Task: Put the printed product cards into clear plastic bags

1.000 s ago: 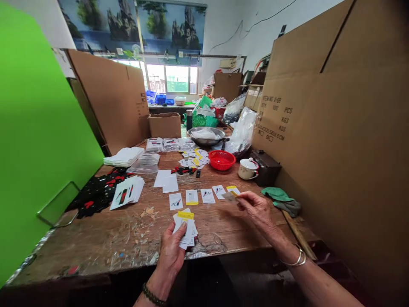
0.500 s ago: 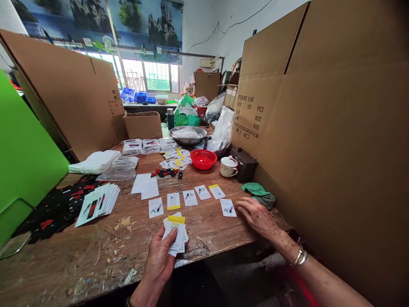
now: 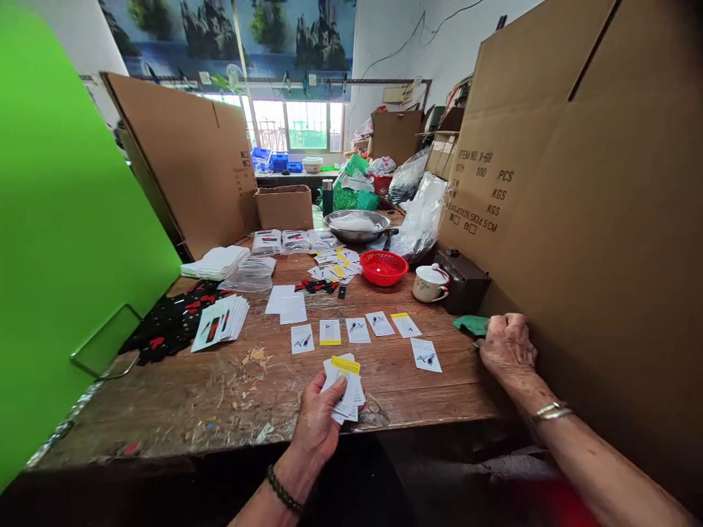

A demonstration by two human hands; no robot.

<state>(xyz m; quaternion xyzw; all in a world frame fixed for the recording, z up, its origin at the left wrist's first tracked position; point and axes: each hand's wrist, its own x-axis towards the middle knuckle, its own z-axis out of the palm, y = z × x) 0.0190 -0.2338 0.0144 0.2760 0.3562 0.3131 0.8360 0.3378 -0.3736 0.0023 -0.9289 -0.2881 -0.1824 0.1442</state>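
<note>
My left hand (image 3: 318,421) holds a fanned stack of small cards (image 3: 345,388), the top one with a yellow band, over the near edge of the wooden table (image 3: 209,402). My right hand (image 3: 508,345) is closed on a green cloth (image 3: 471,324) at the table's right edge, against the cardboard wall. A row of several cards (image 3: 358,331) lies face up in front of me. One more card (image 3: 425,355) lies apart to the right of the row, nearer the edge.
A red basket (image 3: 383,267), a lidded cup (image 3: 430,284) and a dark box (image 3: 466,287) stand behind the row. A metal bowl (image 3: 356,225), card piles (image 3: 222,320), black-and-red parts (image 3: 170,326) and plastic bags crowd the far and left side. Cardboard sheets (image 3: 576,219) wall both sides.
My right hand laid a card down to the right of the row, then moved right onto the green cloth. My left hand kept the stack.
</note>
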